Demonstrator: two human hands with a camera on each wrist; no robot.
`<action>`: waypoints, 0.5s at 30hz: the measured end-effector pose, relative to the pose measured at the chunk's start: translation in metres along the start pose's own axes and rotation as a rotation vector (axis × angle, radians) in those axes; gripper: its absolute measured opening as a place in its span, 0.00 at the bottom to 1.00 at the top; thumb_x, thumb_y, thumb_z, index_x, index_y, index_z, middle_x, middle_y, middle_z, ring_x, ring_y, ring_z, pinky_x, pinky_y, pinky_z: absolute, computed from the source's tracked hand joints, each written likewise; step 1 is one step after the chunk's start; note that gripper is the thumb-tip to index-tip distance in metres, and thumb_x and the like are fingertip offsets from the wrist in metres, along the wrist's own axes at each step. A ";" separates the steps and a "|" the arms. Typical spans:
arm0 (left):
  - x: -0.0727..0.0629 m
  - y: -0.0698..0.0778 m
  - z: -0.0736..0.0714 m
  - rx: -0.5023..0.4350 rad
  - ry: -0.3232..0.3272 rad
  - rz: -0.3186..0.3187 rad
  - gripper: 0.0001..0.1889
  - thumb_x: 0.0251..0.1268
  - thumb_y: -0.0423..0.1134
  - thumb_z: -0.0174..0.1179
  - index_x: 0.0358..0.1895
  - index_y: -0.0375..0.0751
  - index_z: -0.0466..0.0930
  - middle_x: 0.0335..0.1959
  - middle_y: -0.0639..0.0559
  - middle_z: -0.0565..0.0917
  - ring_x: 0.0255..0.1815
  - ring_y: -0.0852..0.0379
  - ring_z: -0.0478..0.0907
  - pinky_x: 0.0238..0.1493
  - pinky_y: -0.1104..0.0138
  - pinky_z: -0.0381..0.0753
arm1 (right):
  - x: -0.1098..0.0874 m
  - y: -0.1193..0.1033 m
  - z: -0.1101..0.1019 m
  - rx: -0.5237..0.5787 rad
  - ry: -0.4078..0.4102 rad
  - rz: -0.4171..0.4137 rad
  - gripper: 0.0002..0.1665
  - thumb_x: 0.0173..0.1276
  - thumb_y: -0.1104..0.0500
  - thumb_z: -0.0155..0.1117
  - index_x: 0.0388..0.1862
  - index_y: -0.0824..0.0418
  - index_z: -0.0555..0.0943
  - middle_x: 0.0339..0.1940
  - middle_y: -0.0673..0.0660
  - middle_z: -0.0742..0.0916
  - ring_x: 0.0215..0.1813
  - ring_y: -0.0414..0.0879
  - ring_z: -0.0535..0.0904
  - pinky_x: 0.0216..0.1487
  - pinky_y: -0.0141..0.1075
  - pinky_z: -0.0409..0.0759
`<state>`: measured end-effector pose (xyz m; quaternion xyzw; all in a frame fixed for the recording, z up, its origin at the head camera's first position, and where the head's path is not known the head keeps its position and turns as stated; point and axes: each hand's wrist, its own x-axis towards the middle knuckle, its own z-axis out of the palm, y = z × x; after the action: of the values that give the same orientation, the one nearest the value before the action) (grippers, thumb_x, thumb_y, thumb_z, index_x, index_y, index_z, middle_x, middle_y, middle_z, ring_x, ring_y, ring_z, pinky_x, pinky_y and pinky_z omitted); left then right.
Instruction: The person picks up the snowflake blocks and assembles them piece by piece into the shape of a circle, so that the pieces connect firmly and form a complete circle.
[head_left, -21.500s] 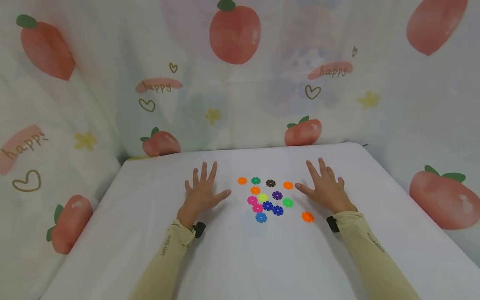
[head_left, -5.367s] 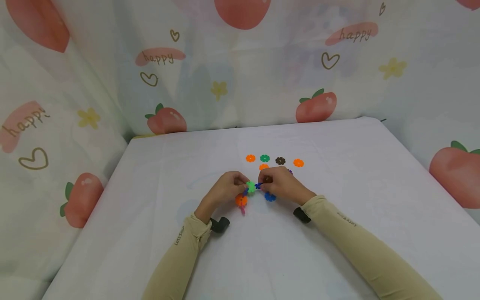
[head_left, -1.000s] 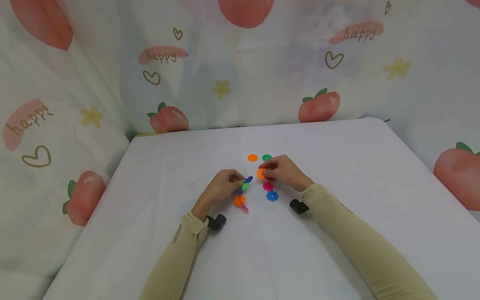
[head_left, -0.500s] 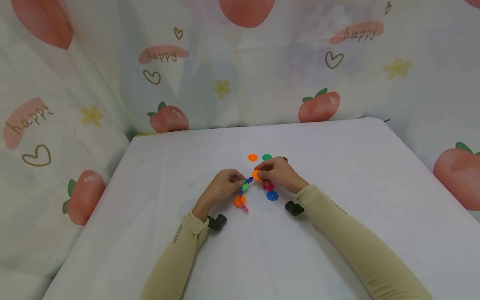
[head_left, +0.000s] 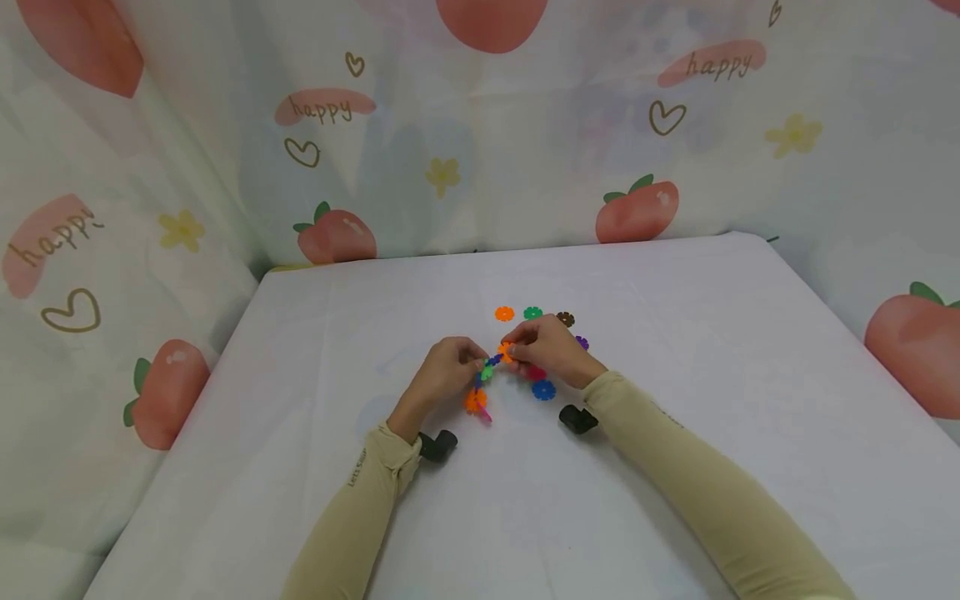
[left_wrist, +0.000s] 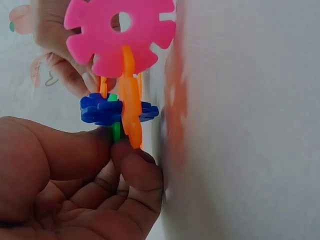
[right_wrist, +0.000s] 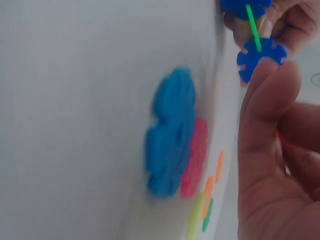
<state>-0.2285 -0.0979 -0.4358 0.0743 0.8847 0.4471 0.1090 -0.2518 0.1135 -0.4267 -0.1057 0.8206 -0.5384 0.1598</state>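
A short chain of notched plastic discs hangs from my left hand (head_left: 444,368), thumb and fingers pinching its green disc (left_wrist: 116,132). Below the green come a blue disc (left_wrist: 100,109), an orange disc (left_wrist: 131,107) and, at the free end, a pink disc (left_wrist: 92,45). On the green disc's other side sits a second blue disc (right_wrist: 261,59). My right hand (head_left: 553,346) pinches another orange disc (head_left: 506,352) edge-on against that second blue disc. My fingers hide the held orange disc in the right wrist view.
Loose discs lie on the white table (head_left: 660,333): light blue (head_left: 543,390), pink (right_wrist: 194,160), yellow (right_wrist: 195,215), orange (head_left: 505,313), green (head_left: 533,312), brown (head_left: 566,319) and purple (head_left: 582,342). A printed curtain (head_left: 517,167) stands behind the table.
At first all discs lay loose and both hands were spread. Several are now joined in a chain. In the last second my right hand brought the orange disc left to the chain's blue end.
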 end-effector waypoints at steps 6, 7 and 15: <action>-0.001 -0.001 0.002 -0.052 0.007 -0.037 0.07 0.78 0.32 0.64 0.50 0.34 0.88 0.40 0.48 0.86 0.40 0.52 0.80 0.45 0.63 0.81 | -0.002 -0.004 0.001 -0.018 0.011 -0.009 0.14 0.79 0.69 0.64 0.58 0.72 0.86 0.39 0.62 0.89 0.33 0.47 0.86 0.41 0.32 0.85; -0.002 -0.001 0.002 -0.059 0.001 -0.042 0.07 0.78 0.33 0.64 0.50 0.35 0.88 0.40 0.48 0.86 0.40 0.52 0.80 0.45 0.63 0.81 | -0.002 -0.004 0.000 -0.019 0.011 -0.011 0.14 0.78 0.69 0.64 0.59 0.72 0.86 0.39 0.62 0.89 0.33 0.48 0.86 0.41 0.33 0.85; -0.004 0.001 -0.007 -0.054 -0.037 -0.066 0.10 0.79 0.40 0.64 0.51 0.37 0.89 0.42 0.50 0.87 0.42 0.51 0.79 0.47 0.61 0.81 | -0.003 -0.004 0.000 -0.145 -0.019 -0.084 0.18 0.75 0.71 0.65 0.61 0.68 0.87 0.48 0.60 0.89 0.46 0.51 0.83 0.47 0.35 0.83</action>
<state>-0.2266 -0.1035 -0.4305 0.0504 0.8722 0.4654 0.1418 -0.2491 0.1123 -0.4225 -0.1565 0.8509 -0.4826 0.1364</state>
